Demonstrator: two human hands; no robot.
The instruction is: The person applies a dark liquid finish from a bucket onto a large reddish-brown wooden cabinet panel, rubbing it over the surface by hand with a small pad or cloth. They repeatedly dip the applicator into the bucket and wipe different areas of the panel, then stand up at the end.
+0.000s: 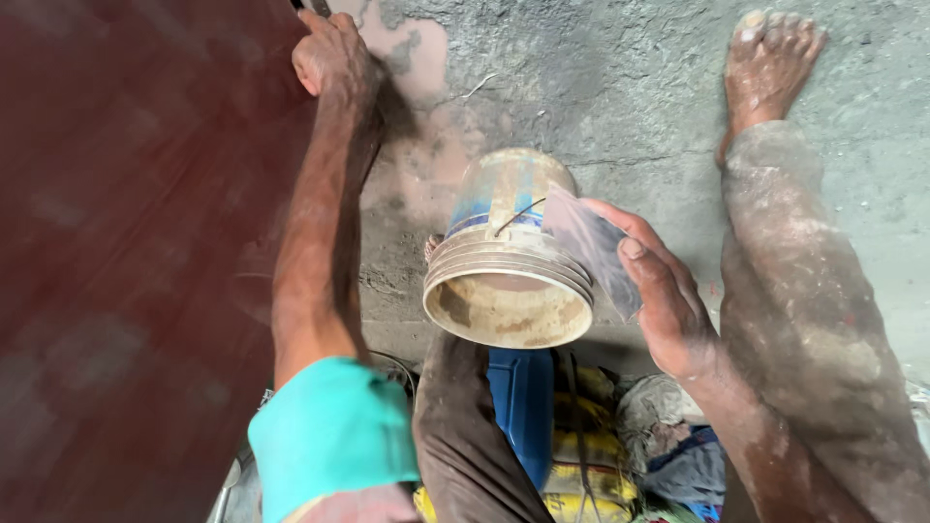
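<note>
Head view, looking straight down.

Left hand [332,53]: my arm is stretched forward at full length, teal sleeve [332,431] at the upper arm. The fingers are curled over the edge of a large dark red panel [126,261] near the top of the frame. Something dark shows just above the knuckles; I cannot tell what it is, or whether the hand grips it.

Right hand [664,295]: forearm comes in from lower right, wrist bent inward. Thumb and fingers pinch a small grey sheet [591,250], flat and roughly four-sided, held tilted just beside the rim of the bucket [509,257] and touching or nearly touching it.

Bucket: plastic, ribbed below the rim, blue band on the wall, heavily caked with beige-brown residue, thin wire handle. It sits tilted, its mouth toward the camera, between my two arms, above my left knee.

Below the bucket: a blue container [523,407] and a yellow bag [581,465], partly hidden.

Floor [630,87]: rough grey concrete, with a pinkish dust patch beside the panel edge. My right leg, dusty, extends forward; bare foot [765,58] at top right.
</note>
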